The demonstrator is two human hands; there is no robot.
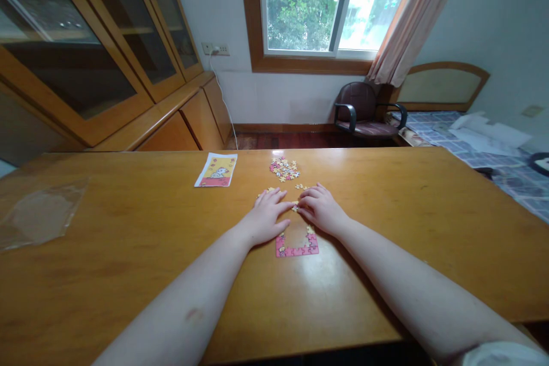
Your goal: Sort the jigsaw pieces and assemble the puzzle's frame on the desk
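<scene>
On the wooden table [128, 229] lies a partly built jigsaw frame [297, 247] with a pink and yellow border. My left hand [266, 217] rests flat over its upper left corner, fingers stretched toward the middle. My right hand [321, 209] lies over the upper right side, its fingertips meeting the left ones at a small yellow piece [295, 207] on the top edge. A heap of loose puzzle pieces [283, 168] sits just beyond the hands, with a few stray pieces [301, 187] nearer.
A picture card [217, 170] lies to the left of the heap. A clear plastic bag [40, 214] lies at the table's far left. Behind the table stand wooden cabinets [107, 57], a dark armchair [364, 108] and a bed [493, 148].
</scene>
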